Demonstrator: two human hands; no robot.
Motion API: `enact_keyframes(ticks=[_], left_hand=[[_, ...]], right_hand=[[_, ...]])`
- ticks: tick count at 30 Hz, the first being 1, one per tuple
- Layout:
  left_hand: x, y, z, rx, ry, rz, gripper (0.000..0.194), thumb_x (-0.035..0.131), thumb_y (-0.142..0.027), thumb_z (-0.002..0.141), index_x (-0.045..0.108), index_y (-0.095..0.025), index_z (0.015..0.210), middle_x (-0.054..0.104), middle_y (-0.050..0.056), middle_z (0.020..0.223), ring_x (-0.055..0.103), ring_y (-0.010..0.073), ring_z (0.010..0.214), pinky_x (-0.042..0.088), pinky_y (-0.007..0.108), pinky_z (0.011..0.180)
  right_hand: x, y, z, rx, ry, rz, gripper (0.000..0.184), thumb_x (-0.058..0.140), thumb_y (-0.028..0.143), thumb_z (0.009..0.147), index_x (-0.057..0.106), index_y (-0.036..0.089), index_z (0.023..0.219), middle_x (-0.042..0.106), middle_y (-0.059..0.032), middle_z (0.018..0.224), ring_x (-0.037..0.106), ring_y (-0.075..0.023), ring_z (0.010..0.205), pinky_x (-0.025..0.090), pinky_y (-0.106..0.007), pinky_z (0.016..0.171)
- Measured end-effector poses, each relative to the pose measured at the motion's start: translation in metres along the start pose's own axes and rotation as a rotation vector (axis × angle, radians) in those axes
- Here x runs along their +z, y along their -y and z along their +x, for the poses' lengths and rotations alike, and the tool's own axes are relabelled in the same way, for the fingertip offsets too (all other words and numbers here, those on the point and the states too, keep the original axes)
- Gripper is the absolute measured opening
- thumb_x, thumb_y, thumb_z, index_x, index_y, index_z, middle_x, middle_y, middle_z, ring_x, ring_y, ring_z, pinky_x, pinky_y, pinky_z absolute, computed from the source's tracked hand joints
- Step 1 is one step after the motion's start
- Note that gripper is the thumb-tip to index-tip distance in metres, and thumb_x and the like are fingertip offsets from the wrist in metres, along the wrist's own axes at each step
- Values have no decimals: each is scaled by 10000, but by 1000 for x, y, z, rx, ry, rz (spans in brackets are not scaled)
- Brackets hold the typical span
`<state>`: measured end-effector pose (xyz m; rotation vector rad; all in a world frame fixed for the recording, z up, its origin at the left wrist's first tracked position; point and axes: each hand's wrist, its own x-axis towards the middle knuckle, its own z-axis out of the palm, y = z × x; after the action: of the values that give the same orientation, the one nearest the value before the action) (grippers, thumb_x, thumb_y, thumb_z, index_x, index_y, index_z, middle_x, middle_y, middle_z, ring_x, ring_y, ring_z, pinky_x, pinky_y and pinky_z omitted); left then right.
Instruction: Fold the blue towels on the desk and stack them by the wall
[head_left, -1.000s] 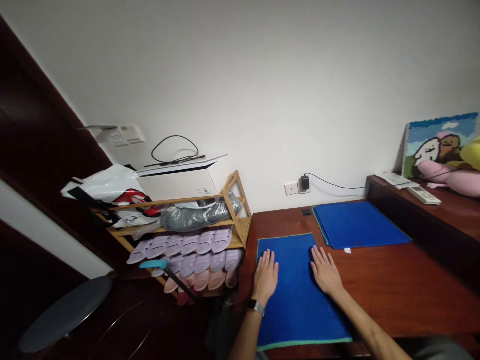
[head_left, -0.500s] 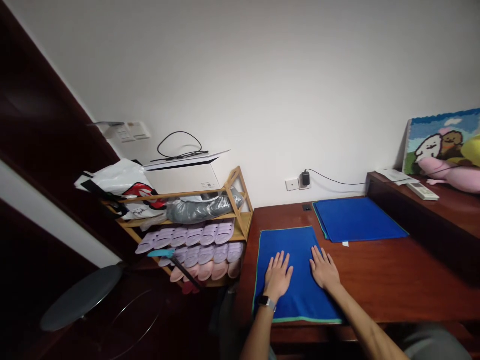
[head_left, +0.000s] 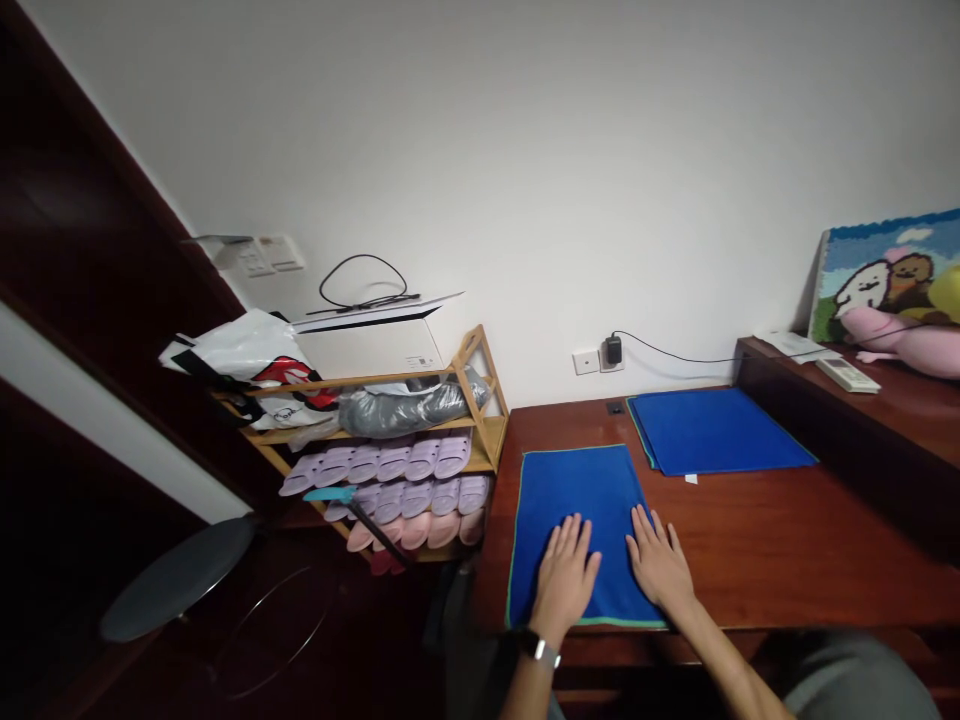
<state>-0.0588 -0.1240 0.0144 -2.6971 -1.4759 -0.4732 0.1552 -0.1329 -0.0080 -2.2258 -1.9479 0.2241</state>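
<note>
A blue cloth (head_left: 577, 490) with green edging lies flat on the reddish-brown wooden desk (head_left: 750, 560), close to its front left edge. On the cloth's lower middle rests my left hand (head_left: 568, 578), palm down with fingers stretched out; a watch is on that wrist. My right hand (head_left: 661, 562) lies flat over the cloth's right edge, fingers extended and slightly apart. Neither hand grips anything. Further back to the right, more blue cloths (head_left: 720, 430) with green edges are stacked flat, and a small white tag (head_left: 691, 479) pokes out from their front side.
Left of the desk stands a wooden rack (head_left: 491, 440) with several slippers (head_left: 390, 460), a white box (head_left: 367, 345) and a bag. A raised shelf on the right holds a remote (head_left: 847, 375) and a pink plush toy (head_left: 911, 345). A black charger (head_left: 613, 350) is plugged into the wall.
Both hands have slid toward the front edge over the cloth, staying flat and open. The cloth's near edge now lies slightly higher in view. The camera view has shifted a little.
</note>
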Motion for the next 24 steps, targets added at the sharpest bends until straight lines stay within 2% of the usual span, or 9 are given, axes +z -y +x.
enact_keyframes(ticks=[3,6,9,13,17,19,21,24], left_hand=[[12,-31,29,68,81,-51,605,315,-512,1084,271,-271,1637,317,58,1686,274,233,1561,289,481,1271],[14,-29,32,86,114,-53,604,310,-520,1083,256,-292,1639,313,38,1689,267,220,1563,270,474,1277],[8,-3,9,28,99,-14,599,313,-512,1085,240,-305,1642,313,29,1687,281,226,1559,286,492,1270],[-5,41,-43,-168,56,80,604,322,-520,1082,289,-272,1632,329,52,1675,315,256,1543,328,514,1250],[-11,64,-85,-256,28,119,587,348,-480,1081,302,-274,1629,362,50,1659,355,255,1522,383,494,1224],[-13,65,-95,-269,-14,124,584,352,-438,1082,271,-279,1638,376,53,1653,369,258,1514,399,500,1214],[-15,57,-95,-261,-69,117,591,346,-397,1084,221,-286,1650,369,52,1658,364,260,1518,400,508,1216],[-17,29,-75,-191,-87,71,602,340,-373,1089,156,-308,1659,326,36,1679,339,256,1531,383,506,1230]], right_hand=[[1,2,-2,3,9,-23,646,189,410,1037,240,185,1641,223,-23,1704,158,-250,1592,98,-492,1282],[0,3,0,-1,4,-9,646,196,409,1038,242,175,1639,225,-30,1702,156,-252,1592,102,-495,1284],[-1,3,0,0,-6,-3,648,178,419,1042,230,172,1640,219,-22,1701,153,-250,1592,97,-494,1287],[-4,5,1,11,8,2,654,169,428,1041,221,175,1642,210,-8,1701,162,-250,1590,103,-495,1289],[-9,5,-3,16,1,23,656,190,418,1032,256,170,1636,243,-22,1694,191,-251,1585,129,-502,1286],[-8,3,-11,27,-17,17,667,195,434,1029,262,161,1635,248,-25,1694,191,-259,1584,126,-508,1288],[-4,-1,-21,31,-50,19,683,197,470,1028,269,165,1635,249,-24,1694,187,-271,1585,130,-519,1288],[6,-6,-37,16,-73,28,686,197,493,1025,297,188,1630,270,-21,1687,208,-284,1579,163,-534,1280]])
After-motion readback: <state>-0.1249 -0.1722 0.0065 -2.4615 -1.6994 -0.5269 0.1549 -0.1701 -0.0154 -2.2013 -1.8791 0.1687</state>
